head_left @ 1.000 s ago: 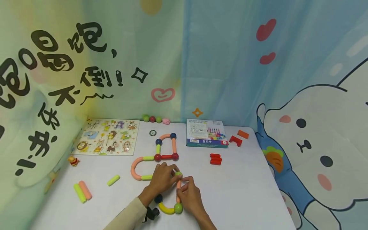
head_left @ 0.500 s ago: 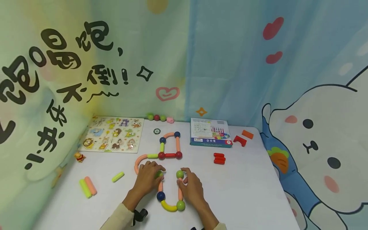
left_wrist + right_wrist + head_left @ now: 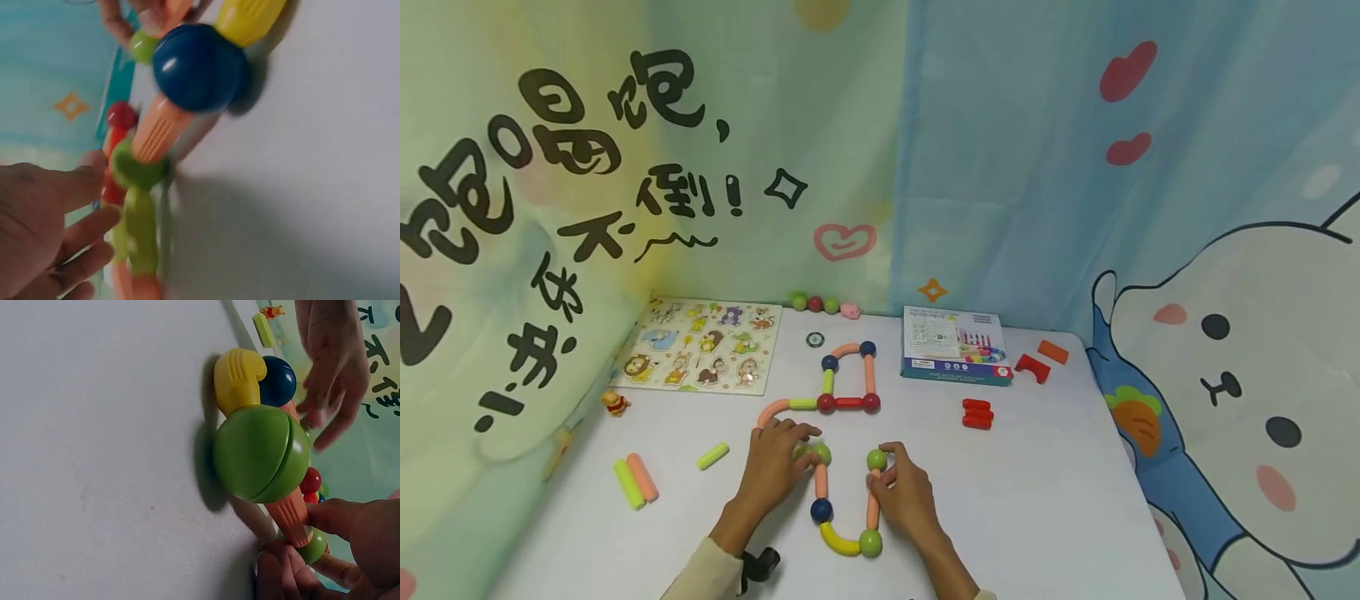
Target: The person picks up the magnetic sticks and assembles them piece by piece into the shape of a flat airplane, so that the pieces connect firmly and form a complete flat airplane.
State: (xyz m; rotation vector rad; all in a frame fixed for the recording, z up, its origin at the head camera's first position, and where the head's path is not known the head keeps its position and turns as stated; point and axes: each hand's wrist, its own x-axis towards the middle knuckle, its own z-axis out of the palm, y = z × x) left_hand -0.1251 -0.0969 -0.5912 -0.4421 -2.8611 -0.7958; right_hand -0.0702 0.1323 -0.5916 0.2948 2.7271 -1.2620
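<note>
I see the left hand (image 3: 772, 467) spread flat, fingertips touching the green ball (image 3: 821, 453) topping the left salmon plastic rod (image 3: 821, 481). Right hand (image 3: 904, 492) pinches the right salmon rod (image 3: 873, 505) just under its green ball (image 3: 877, 459). Both rods stand on the white table (image 3: 1045, 500), joined below by a yellow curved piece (image 3: 838, 542).

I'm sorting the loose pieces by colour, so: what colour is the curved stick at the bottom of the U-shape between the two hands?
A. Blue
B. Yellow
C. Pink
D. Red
B: the curved stick joining the dark blue ball and the green ball is yellow in the head view, and both wrist views show the same yellow piece.
</note>
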